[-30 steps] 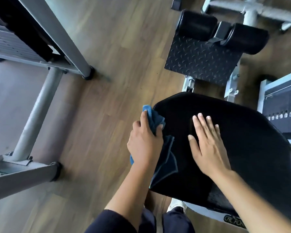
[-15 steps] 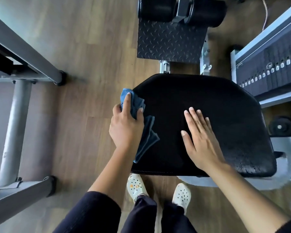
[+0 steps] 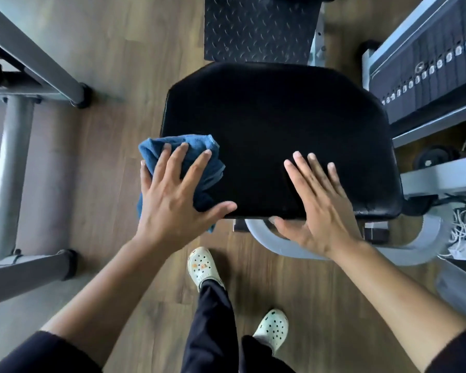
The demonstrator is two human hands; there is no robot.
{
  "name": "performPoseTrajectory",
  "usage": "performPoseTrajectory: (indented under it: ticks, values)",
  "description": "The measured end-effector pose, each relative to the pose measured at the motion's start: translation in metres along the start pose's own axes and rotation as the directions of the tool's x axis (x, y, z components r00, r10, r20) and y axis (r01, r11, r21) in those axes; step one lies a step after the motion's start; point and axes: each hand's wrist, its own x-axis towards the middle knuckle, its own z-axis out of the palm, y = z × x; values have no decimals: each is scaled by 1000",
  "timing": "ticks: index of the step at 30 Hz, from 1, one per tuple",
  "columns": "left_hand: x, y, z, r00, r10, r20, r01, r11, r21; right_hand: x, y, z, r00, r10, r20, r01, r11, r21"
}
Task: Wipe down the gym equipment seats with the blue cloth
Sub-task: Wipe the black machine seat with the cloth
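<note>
Viewed from above, the blue cloth (image 3: 191,168) lies bunched on the near-left corner of the black padded seat (image 3: 277,125), partly overhanging its left edge, pinned flat under the person's left hand (image 3: 172,195), whose fingers are spread and pressing rather than gripping. The right hand (image 3: 318,203), also flat and holding nothing, rests at the seat's near edge, right of centre. The seat's long axis runs left to right, so the unwiped expanse lies forward and rightward of the cloth; the left hand is plainly nearer and would likely sweep that way.
</note>
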Motion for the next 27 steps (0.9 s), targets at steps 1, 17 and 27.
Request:
performPoseTrajectory:
  ticks: [1, 17, 27]
  values:
    - [0, -6, -3, 997, 57, 58, -58, 998, 10, -4, 4, 1, 1000, 1, 2, -1, 1000, -16]
    - [15, 32, 25, 902, 430, -37, -414, 887, 202, -29, 45, 17, 990, -14, -143, -12, 984, -177]
    - [7, 9, 22, 897, 442, -13, -439, 893, 95, -33, 48, 18, 986, -5, -166, -20, 988, -150]
